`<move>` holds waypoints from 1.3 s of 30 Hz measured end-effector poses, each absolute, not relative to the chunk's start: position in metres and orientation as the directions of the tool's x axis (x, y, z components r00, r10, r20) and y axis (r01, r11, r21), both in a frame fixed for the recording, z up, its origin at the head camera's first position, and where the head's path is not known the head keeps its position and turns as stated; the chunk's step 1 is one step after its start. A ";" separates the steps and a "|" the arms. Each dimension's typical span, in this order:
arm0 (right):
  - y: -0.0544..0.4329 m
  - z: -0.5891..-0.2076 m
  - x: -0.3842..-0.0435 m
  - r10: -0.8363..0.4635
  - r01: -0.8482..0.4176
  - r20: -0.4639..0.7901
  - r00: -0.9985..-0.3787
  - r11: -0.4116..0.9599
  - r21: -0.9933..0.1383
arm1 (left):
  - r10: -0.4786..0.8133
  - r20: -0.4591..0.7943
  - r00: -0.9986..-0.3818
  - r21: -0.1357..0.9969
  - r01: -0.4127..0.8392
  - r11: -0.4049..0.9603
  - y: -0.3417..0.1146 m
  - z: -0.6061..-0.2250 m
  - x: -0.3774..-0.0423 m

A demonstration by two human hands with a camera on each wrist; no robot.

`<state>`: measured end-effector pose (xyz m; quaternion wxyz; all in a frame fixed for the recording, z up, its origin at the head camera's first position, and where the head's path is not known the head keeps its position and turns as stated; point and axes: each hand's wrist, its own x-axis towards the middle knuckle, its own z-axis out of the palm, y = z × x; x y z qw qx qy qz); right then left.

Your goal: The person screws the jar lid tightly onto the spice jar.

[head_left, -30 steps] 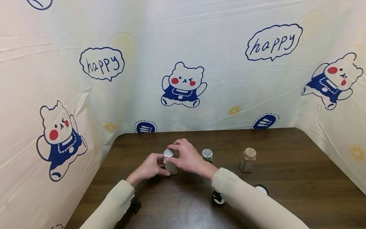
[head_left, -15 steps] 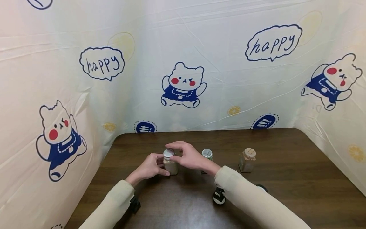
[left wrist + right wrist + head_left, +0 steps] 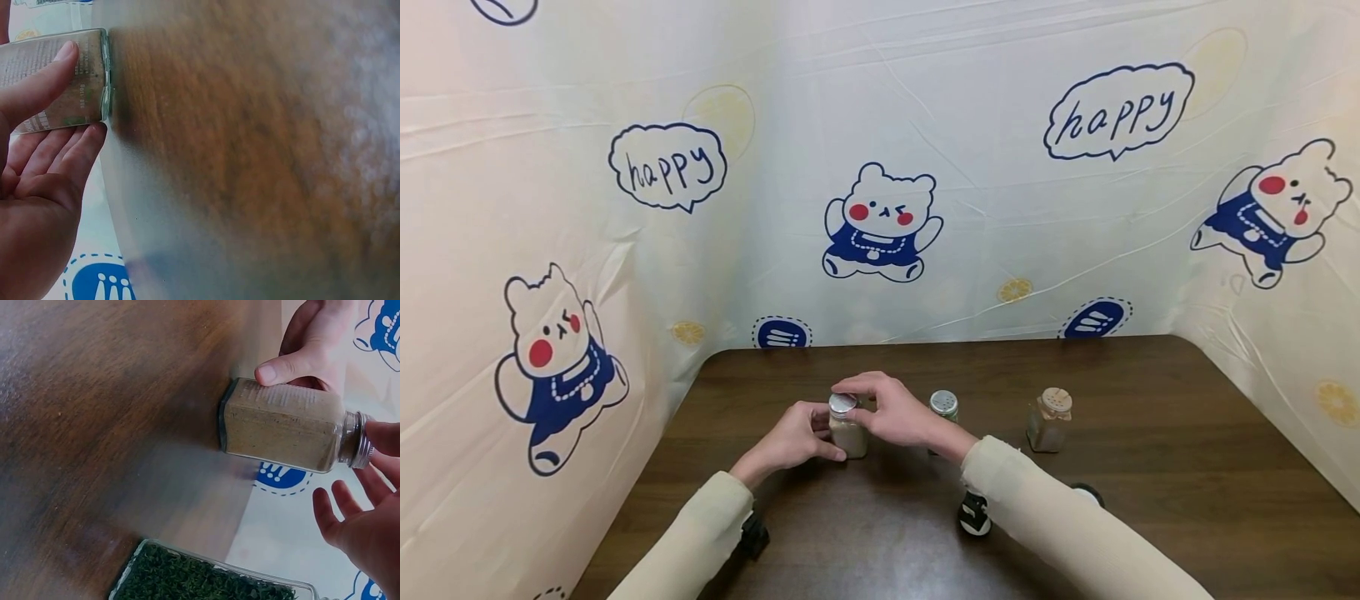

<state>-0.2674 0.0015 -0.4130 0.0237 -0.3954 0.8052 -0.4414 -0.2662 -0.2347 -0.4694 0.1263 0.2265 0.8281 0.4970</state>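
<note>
A square glass spice jar (image 3: 848, 439) with a silver screw lid (image 3: 842, 404) stands upright on the table, full of tan powder. My left hand (image 3: 793, 435) holds its lower body, thumb on the near side and fingers on the far side. At the top, my right hand (image 3: 891, 410) grips the lid between thumb and fingers. In the right wrist view the lid (image 3: 362, 440) sits on the jar's neck, and the other fingers are spread below it. The left wrist view shows printed text on the jar (image 3: 69, 87).
A jar of green herbs (image 3: 943, 406) stands behind my right wrist. Farther right is a jar of brown powder (image 3: 1048, 427) with a perforated top. A black-and-white round piece (image 3: 974, 517) and a black-rimmed white disc (image 3: 1087, 494) lie partly behind the right sleeve.
My right hand has shifted slightly on the lid, its fingers opening out half a second ago and settling again around the lid. The left hand and jar have stayed in place.
</note>
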 end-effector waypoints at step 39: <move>0.003 -0.419 -0.265 -0.638 -0.557 0.285 -0.715 0.275 -0.783 | 0.496 0.017 -0.868 0.877 0.251 0.409 -0.233 -0.469 -0.266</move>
